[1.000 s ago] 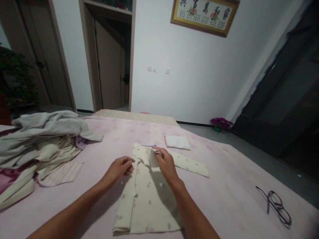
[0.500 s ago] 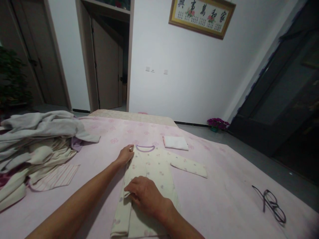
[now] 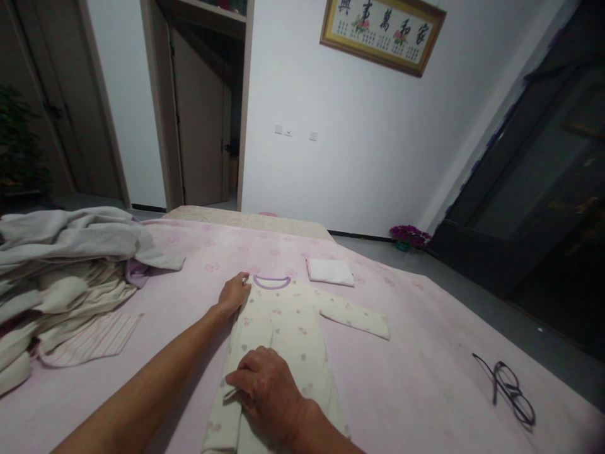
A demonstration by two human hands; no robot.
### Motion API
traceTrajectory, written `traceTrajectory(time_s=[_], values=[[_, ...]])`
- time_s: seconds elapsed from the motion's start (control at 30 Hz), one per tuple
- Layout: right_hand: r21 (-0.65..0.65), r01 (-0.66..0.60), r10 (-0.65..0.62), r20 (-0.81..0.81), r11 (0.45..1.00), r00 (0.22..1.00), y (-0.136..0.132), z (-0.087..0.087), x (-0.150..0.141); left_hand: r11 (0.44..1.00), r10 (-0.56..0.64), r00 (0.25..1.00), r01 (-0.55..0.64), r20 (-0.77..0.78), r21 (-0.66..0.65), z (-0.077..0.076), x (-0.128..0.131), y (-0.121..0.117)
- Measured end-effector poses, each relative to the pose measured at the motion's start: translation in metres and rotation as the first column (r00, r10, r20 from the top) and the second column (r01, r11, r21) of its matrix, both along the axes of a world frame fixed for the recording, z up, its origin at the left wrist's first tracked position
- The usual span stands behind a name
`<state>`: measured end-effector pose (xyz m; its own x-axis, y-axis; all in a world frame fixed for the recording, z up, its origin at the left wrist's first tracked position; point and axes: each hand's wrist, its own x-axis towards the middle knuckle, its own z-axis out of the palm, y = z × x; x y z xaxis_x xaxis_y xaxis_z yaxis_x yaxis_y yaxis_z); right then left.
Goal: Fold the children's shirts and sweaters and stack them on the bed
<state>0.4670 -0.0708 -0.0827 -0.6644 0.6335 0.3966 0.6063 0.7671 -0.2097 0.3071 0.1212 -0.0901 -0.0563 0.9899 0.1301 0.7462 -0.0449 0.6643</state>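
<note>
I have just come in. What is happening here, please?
A person is handling a pale patterned top spread on a pink flowered sheet. The left hand is at its shoulder edge, beside the purple neckline; the right hand holds some fabric lower down. One sleeve extends to the right. Piled clothes lie at left, a folded white cloth beyond the sleeve, and glasses at right.

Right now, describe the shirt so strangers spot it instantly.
On the pink sheet, look between the clothes pile on the left and the glasses on the right. There lies a cream shirt, left hand at its shoulder, right hand lower down. Its purple neckline sets it apart from the white folded cloth beyond.
</note>
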Motion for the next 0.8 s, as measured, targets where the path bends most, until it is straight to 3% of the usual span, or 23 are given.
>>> traceTrajectory(time_s=[0.27, 0.57, 0.67, 0.8], values=[[0.025, 0.016, -0.016, -0.015, 1.0, 1.0, 0.0, -0.007, -0.001, 1.0, 0.012, 0.976, -0.009, -0.216, 0.015, -0.003, -0.003, 0.001], [0.029, -0.049, 0.05, -0.017, 0.998, 0.999, -0.002, 0.001, -0.002, 0.992, -0.012, 0.927, 0.06, -0.376, 0.114, 0.004, 0.0, -0.007], [0.054, -0.055, 0.057, -0.032, 0.997, 0.998, -0.001, 0.001, -0.003, 0.981, -0.074, 0.911, 0.14, -0.406, 0.133, -0.002, 0.012, -0.015], [0.046, -0.109, 0.111, -0.049, 0.993, 0.993, 0.0, -0.005, -0.004, 0.984, -0.123, 0.887, 0.168, -0.446, 0.062, -0.019, 0.021, -0.021]])
